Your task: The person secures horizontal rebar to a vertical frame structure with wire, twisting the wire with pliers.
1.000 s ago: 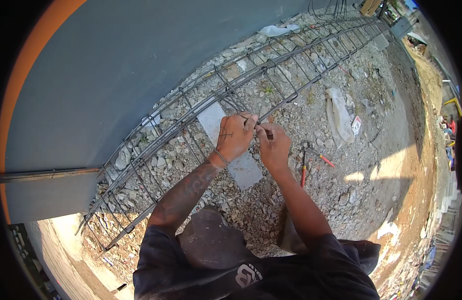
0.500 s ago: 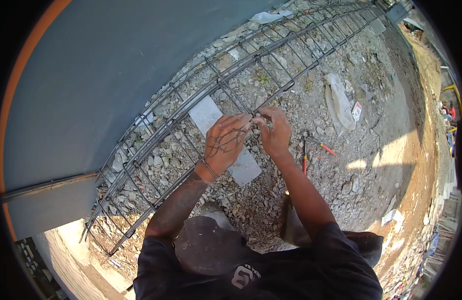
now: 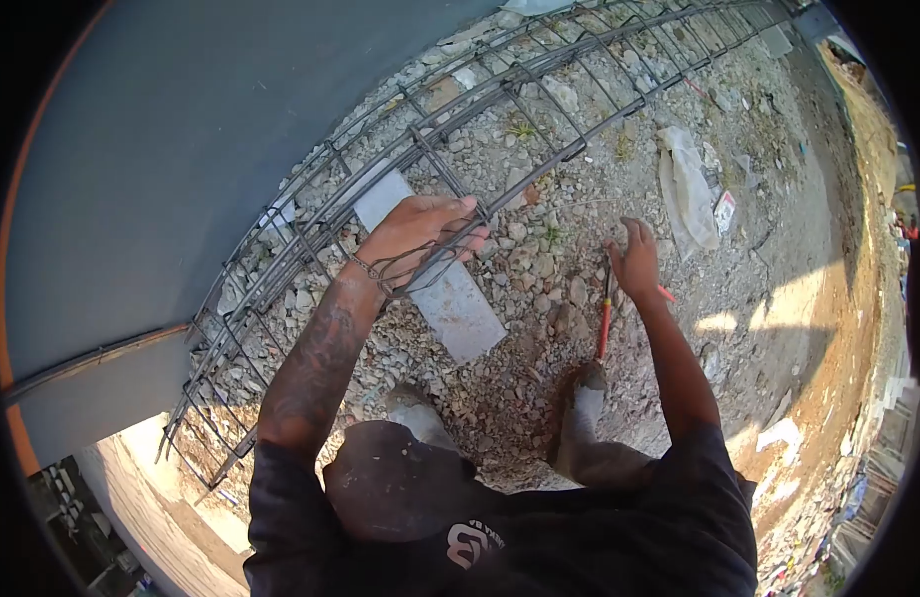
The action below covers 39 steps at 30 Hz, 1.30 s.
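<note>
My left hand (image 3: 415, 239) is closed around the near long bar of a rebar cage (image 3: 544, 164), close to a crossing stirrup. Loops of thin tie wire (image 3: 405, 274) hang about its palm and wrist. Off to the right, my right hand (image 3: 636, 264) reaches low over the rubble with thumb and fingers apart. Just under it lies a pair of pincers with red handles (image 3: 606, 323), one handle partly hidden by the hand. Its fingertips are right at the tool's dark head.
A pale flat slab (image 3: 460, 318) lies on the rubble below the cage. Along the left stands a large grey panel (image 3: 211, 129). A crumpled whitish plastic bag (image 3: 684, 189) is on the ground to the right. My boots (image 3: 584, 408) stand on broken stone.
My right hand has left the bar crossing and moved right and down to the pincers. My left hand has turned and now wraps the bar, with the wire loops hanging lower.
</note>
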{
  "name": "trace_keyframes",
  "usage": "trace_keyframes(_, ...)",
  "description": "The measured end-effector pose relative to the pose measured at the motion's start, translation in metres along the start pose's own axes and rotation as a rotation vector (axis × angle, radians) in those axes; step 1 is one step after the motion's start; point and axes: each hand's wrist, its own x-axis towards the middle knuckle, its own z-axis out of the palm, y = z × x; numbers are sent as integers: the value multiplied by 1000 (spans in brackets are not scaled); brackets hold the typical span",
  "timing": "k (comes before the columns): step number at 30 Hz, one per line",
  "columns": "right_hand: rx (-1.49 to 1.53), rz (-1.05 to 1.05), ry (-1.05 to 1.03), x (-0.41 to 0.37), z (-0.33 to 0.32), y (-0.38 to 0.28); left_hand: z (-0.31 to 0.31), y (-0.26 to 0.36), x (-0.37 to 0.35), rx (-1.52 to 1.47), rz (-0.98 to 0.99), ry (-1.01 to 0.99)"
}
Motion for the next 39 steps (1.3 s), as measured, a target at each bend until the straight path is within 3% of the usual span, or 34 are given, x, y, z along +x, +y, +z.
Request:
trace_keyframes(1,-232,197,-169,-21,2,42,2,1,-1,30,-25,7)
trace_keyframes(3,-289,438,-473,-54,3,90,2,-3,0,31,-21,0)
trace_keyframes(5,-303,332,-381,-86,8,101,1,-4,1,2,-21,19)
trace_keyframes(9,-389,362,-454,-90,12,89,-1,-11,4,-84,-14,25)
trace_keyframes(12,-332,297,-370,-103,7,73,-9,-16,4,-100,34,-4)
trace_keyframes(14,-58,441,-333,-109,8,52,-12,-26,7,-109,79,-69)
trace_keyframes(16,79,552,-306,-103,11,11,-13,-36,8,336,482,32)
trace_keyframes(18,155,601,-243,-105,28,-14,-5,-38,-3,427,579,71)
trace_keyframes(20,80,480,-179,-107,49,-12,8,-35,-16,518,665,107)
trace_keyframes(22,87,416,-139,-105,52,-14,19,-26,-25,706,826,423)
trace_keyframes(24,77,346,-106,-99,39,-20,19,-27,-23,605,881,391)
trace_keyframes(26,220,120,-94,-80,3,-44,17,-29,-24,496,943,351)
trace_keyframes(27,398,320,-268,-78,-8,-45,16,-30,-27,497,876,380)
trace_keyframes(28,383,322,-266,-68,-34,-65,16,-31,-30,500,808,404)
trace_keyframes(30,588,635,-700,-41,-101,-130,18,-33,-38,555,777,461)
trace_keyframes(34,752,606,-829,-34,-150,-177,17,-46,-36,635,817,573)
trace_keyframes(36,894,735,-935,-28,-162,-198,14,-49,-31,644,861,575)
trace_keyframes(39,805,644,-983,-22,-169,-222,14,-46,-35,659,861,580)
